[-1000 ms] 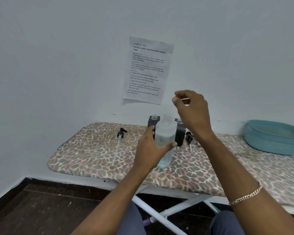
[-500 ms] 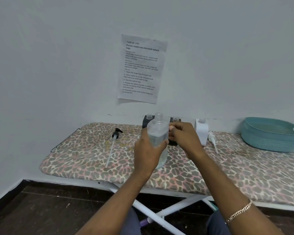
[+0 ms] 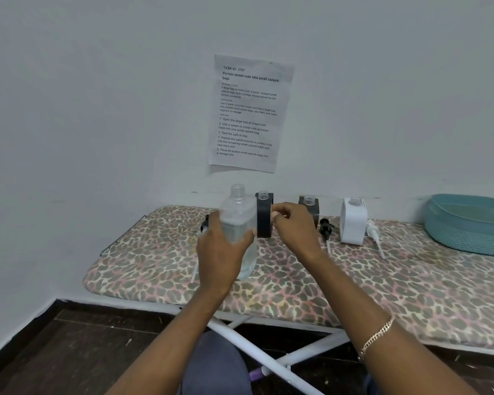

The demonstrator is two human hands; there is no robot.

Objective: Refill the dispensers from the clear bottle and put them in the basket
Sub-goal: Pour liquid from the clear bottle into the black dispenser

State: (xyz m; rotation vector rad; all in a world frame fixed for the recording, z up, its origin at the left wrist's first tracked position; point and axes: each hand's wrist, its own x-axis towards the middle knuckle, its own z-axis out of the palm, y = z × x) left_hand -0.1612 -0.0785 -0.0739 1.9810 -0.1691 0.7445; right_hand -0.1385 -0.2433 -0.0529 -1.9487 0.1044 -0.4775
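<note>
The left hand (image 3: 223, 252) wraps its fingers and thumb round the clear bottle (image 3: 238, 220), a smooth, uncapped plastic flask with a threaded neck, held upright above the ironing board (image 3: 143, 252) near its back edge. The board has a soft leopard-print cover. The right hand (image 3: 294, 228) has its fingertips bunched against the right side of the black dispenser (image 3: 264, 216), a matte, square-shouldered bottle; whether they pinch it I cannot tell. Along the back edge stand a dark brown dispenser (image 3: 309, 206) and a white dispenser (image 3: 353, 225), with a black pump (image 3: 325, 228) and a white pump (image 3: 372, 230) lying beside them. A ribbed teal basket (image 3: 468, 226) sits at the right end, and a printed sheet (image 3: 250, 112) hangs on the wall.
</note>
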